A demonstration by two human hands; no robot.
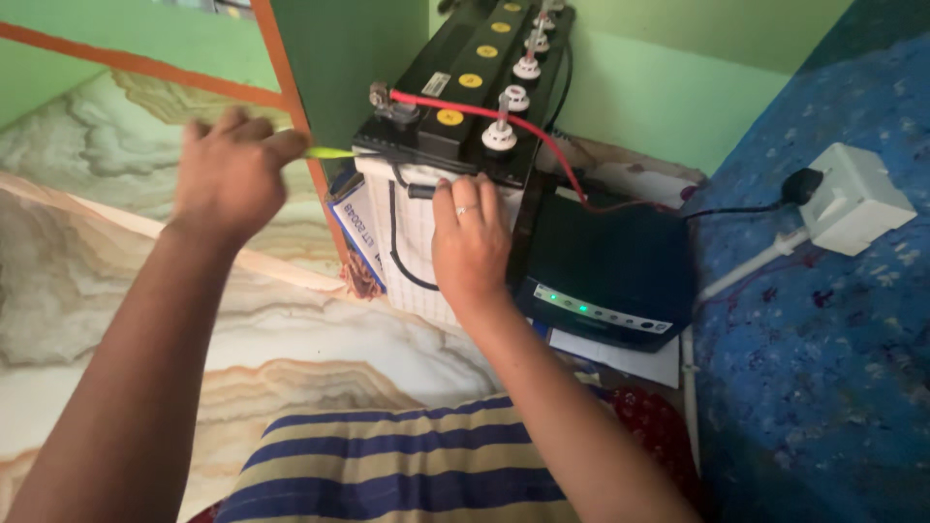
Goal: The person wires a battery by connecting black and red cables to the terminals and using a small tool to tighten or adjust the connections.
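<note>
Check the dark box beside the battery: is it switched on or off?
On: the dark box beside the battery shows small green lights lit along its front edge.

You see a marbled tile floor (291, 329) carrying a tall battery (455, 145) with a black top; just beside it, a dark inverter box (605, 266) rests on white paper (630, 356).
</note>
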